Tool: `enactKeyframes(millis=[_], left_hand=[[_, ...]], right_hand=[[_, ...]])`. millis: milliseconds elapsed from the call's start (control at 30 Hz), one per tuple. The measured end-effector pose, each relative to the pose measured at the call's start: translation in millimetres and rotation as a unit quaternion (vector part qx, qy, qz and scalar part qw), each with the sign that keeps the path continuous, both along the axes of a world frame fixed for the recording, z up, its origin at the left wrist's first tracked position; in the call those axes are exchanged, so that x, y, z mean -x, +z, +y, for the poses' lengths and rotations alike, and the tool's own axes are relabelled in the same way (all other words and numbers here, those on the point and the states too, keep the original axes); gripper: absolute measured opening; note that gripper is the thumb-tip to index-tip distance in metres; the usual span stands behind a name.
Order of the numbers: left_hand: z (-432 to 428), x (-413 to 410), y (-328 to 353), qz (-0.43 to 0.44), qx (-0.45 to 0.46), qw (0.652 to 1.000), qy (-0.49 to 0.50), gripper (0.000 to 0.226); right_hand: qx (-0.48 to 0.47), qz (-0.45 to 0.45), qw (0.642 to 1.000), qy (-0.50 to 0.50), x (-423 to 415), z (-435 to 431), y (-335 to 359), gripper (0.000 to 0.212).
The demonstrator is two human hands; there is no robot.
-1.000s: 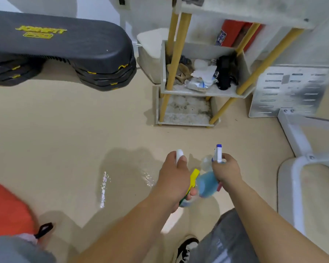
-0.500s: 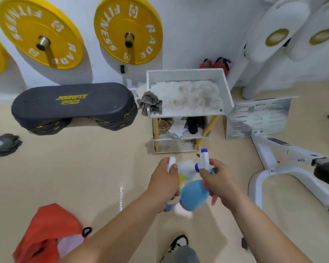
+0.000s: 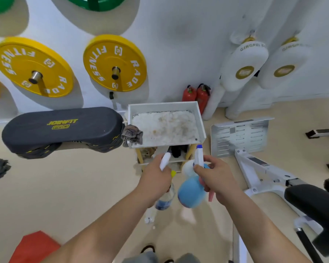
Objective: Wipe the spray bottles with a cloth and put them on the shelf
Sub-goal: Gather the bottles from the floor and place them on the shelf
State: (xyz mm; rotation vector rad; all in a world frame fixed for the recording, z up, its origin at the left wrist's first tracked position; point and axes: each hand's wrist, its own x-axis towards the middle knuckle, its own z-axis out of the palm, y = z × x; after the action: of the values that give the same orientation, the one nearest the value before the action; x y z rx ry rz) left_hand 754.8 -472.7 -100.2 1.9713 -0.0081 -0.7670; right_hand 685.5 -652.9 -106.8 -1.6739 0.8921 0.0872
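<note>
Left hand (image 3: 156,179) grips clear bottle (image 3: 164,200), right hand (image 3: 217,177) blue bottle (image 3: 191,192)

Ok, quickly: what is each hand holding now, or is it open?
Left hand: closed, grips the clear spray bottle.
Right hand: closed, grips the blue spray bottle.

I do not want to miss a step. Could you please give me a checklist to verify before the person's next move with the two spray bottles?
1. Left hand grips the clear bottle: ok.
2. Right hand grips the blue bottle: ok.
3. Cloth in sight, draped on the left corner of the shelf: ok.
4. One hand free to take the cloth: not ok, both are full.
5. Room on the shelf's top level: ok, though it looks stained.
6. Bottles already wiped: cannot tell.
</note>
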Motion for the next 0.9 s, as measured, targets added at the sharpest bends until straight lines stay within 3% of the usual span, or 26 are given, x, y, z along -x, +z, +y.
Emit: enactKeyframes(millis=[200, 367, 600, 900], left_hand=[[-51.0, -51.0, 14.3, -0.047, -0.044, 0.996, -0.065, 0.028], [-100.7, -100.6, -3.6, -0.048, -0.082, 0.995, -0.039, 0.039], [-129.4, -159.4, -2.3, -0.062, -0.102, 0.986, 0.12, 0.029], [-108.5, -252.8, -19.6, -0.05, -0.048, 0.964, 0.255, 0.025]], right_hand=[[-0.032, -0.024, 0.999, 0.02, -45.2, -45.0, 6.3, 0.031], [-0.028, -0.026, 0.994, 0.101, -101.7, -90.3, -11.3, 0.023], [-0.013, -0.016, 0.98, 0.2, -191.7, -134.2, -16.8, 0.023], [-0.018, 0.017, 0.974, 0.227, -310.1, -87.8, -39.6, 0.021]])
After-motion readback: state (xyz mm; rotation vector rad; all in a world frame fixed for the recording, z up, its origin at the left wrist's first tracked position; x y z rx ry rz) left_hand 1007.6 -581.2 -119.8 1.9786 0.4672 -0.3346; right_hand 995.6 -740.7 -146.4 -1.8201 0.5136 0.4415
